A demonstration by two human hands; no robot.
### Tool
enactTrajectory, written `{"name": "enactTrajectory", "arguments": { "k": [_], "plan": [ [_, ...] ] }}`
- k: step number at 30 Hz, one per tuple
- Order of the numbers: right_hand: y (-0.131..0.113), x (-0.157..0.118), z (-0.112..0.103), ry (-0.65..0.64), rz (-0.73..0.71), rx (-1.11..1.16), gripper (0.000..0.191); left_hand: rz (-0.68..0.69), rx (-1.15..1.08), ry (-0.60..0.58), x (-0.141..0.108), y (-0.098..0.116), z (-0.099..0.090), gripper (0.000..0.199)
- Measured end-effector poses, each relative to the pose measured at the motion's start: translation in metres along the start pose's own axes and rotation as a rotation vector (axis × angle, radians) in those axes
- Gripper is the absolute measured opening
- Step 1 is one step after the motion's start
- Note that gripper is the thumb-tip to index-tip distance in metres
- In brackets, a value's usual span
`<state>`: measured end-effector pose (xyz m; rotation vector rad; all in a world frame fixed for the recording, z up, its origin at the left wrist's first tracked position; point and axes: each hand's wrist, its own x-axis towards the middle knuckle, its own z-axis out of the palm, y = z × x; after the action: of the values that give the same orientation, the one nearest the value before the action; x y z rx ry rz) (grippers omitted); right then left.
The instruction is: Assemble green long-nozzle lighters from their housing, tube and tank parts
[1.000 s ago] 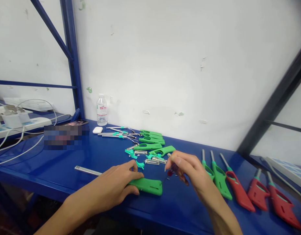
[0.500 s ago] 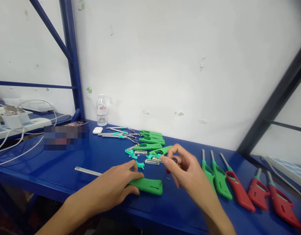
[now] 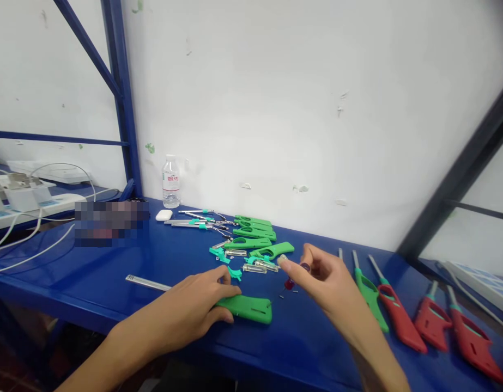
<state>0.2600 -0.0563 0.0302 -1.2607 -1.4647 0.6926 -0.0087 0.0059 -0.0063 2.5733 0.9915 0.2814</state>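
Observation:
My left hand is closed around a green gas lighter, which lies flat on the blue table with its metal barrel pointing left. Between the fingers of my right hand is a small screwdriver with a dark red handle; its tip points down at the table, to the right of the lighter's end and apart from it. Small screws lie near that tip. Beyond my hands are loose green handle shells, clear fuel tanks and turquoise plastic parts.
Red lighters and green lighters line the right side. Metal barrels with wires, a white case and a water bottle stand or lie at the back. Power strips and cables occupy the left.
My right hand has moved right with the screwdriver, away from the lighter's end. A second small screw now shows near its tip. My left hand keeps its hold on the lighter.

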Motion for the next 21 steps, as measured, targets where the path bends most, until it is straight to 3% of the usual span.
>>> {"name": "enactTrajectory", "arguments": {
  "k": [5, 9, 11, 13, 18, 21],
  "plan": [
    [-0.007, -0.002, 0.003, -0.092, 0.009, 0.058, 0.045, 0.003, -0.001, 0.006, 0.000, 0.001, 0.000, 0.038],
    [-0.011, -0.006, -0.011, -0.285, 0.012, 0.138, 0.051, 0.005, -0.007, 0.007, 0.000, 0.002, -0.001, 0.038],
    [-0.009, -0.007, -0.015, -0.314, 0.032, 0.163, 0.056, 0.001, -0.009, 0.008, 0.001, 0.002, -0.002, 0.038],
    [-0.006, -0.006, -0.014, -0.282, 0.052, 0.157, 0.055, 0.001, -0.009, 0.007, 0.001, 0.002, -0.002, 0.038],
    [-0.006, -0.004, 0.000, 0.013, 0.018, 0.116, 0.051, -0.002, -0.003, 0.008, 0.001, 0.003, -0.001, 0.039],
    [-0.008, -0.005, 0.002, -0.019, 0.016, 0.130, 0.046, -0.003, 0.000, 0.006, 0.000, 0.002, -0.001, 0.039]
  ]
}}
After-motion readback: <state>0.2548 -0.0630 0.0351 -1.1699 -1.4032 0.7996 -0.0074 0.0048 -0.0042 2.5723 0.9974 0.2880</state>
